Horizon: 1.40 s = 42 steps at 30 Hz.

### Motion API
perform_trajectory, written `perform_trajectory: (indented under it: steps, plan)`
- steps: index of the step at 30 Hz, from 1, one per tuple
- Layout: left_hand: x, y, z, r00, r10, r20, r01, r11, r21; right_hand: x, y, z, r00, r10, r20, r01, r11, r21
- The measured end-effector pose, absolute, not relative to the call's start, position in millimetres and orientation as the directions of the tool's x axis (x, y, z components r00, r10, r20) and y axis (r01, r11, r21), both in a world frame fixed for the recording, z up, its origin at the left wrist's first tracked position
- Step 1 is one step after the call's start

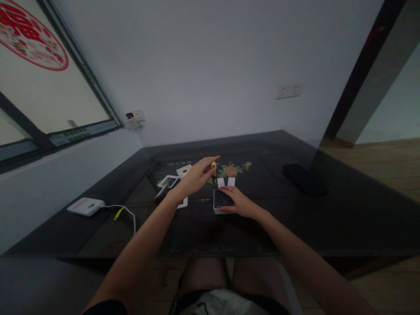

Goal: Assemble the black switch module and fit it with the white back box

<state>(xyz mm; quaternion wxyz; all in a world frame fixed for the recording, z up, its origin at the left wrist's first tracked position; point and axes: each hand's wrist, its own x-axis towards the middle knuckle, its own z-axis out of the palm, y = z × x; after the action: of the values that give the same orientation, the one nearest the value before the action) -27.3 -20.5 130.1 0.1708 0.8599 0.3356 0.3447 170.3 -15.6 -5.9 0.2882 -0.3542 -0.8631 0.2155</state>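
My left hand [196, 177] reaches over the dark table and grips a small screwdriver with a yellow handle [214, 168], held upright above a square wall switch unit [220, 201]. My right hand [239, 202] lies flat on that unit, fingers spread, holding it down against the table. The unit has a dark back and a white rim. Two small white rocker pieces [226, 181] lie just beyond it. White switch frames and plates [170, 181] lie under and to the left of my left hand.
A white box [85, 206] with a white cable and yellow tie sits at the table's left. A dark flat object [305, 178] lies at the right. The dark table [328, 218] has a flower pattern [231, 169]. My knees show below the front edge.
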Motion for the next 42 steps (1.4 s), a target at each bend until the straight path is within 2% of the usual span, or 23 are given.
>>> perform_trajectory:
  steps: [2, 4, 6, 8, 11, 13, 18, 21, 23, 26, 28, 31, 38, 40, 42]
  plan:
    - [-30.4, -18.9, 134.0, 0.599, 0.687, 0.413, 0.382, -0.697, 0.607, 169.9, -15.8, -5.6, -0.583, 0.741, 0.333, 0.492, 0.649, -0.581]
    - [-32.2, -17.3, 133.8, 0.603, 0.686, 0.407, 0.379, -0.696, 0.61, 169.4, -16.0, -5.4, -0.58, 0.746, 0.327, 0.496, 0.642, -0.585]
    - [-31.6, -15.9, 130.4, 0.528, 0.701, 0.479, 0.465, -0.711, 0.528, 169.2, -16.1, -5.4, -0.578, 0.746, 0.33, 0.499, 0.644, -0.581]
    - [-29.4, -14.9, 126.2, 0.442, 0.7, 0.56, 0.6, -0.695, 0.396, 169.4, -16.1, -5.4, -0.581, 0.743, 0.334, 0.502, 0.649, -0.572]
    - [-26.9, -14.2, 124.1, 0.409, 0.698, 0.588, 0.716, -0.645, 0.267, 170.0, -16.1, -5.2, -0.584, 0.739, 0.337, 0.501, 0.654, -0.567]
    - [-28.2, -14.5, 127.2, 0.446, 0.7, 0.558, 0.689, -0.666, 0.285, 170.2, -16.2, -5.0, -0.584, 0.738, 0.339, 0.499, 0.655, -0.567]
    - [-40.8, -16.5, 143.0, 0.611, 0.671, 0.421, 0.502, -0.739, 0.449, 169.8, -16.0, -5.8, -0.583, 0.738, 0.34, 0.498, 0.655, -0.569]
    - [-42.3, -16.0, 144.9, 0.635, 0.674, 0.376, 0.462, -0.722, 0.514, 169.9, -15.6, -6.6, -0.583, 0.735, 0.347, 0.485, 0.657, -0.576]
    - [-37.7, -14.4, 139.8, 0.574, 0.696, 0.432, 0.514, -0.716, 0.472, 170.0, -15.4, -6.8, -0.583, 0.733, 0.35, 0.483, 0.659, -0.577]
    - [-27.2, -11.9, 128.1, 0.463, 0.687, 0.56, 0.646, -0.694, 0.318, 170.2, -15.5, -6.5, -0.58, 0.735, 0.352, 0.488, 0.659, -0.572]
    - [-22.2, -11.6, 123.6, 0.434, 0.683, 0.588, 0.699, -0.667, 0.259, 170.3, -15.9, -6.3, -0.579, 0.737, 0.348, 0.493, 0.657, -0.57]
    - [-22.0, -13.9, 127.0, 0.472, 0.69, 0.549, 0.681, -0.681, 0.269, 170.3, -16.4, -6.3, -0.581, 0.735, 0.35, 0.496, 0.66, -0.564]
    - [-36.9, -20.2, 146.7, 0.629, 0.66, 0.411, 0.501, -0.749, 0.434, 170.0, -16.8, -6.0, -0.583, 0.731, 0.356, 0.493, 0.666, -0.56]
    - [-35.0, -20.2, 144.0, 0.61, 0.666, 0.429, 0.526, -0.745, 0.41, 170.1, -17.0, -5.9, -0.581, 0.73, 0.359, 0.488, 0.666, -0.564]
    - [-29.7, -19.6, 137.7, 0.54, 0.676, 0.501, 0.612, -0.724, 0.318, 170.0, -17.1, -6.0, -0.576, 0.732, 0.363, 0.49, 0.665, -0.563]
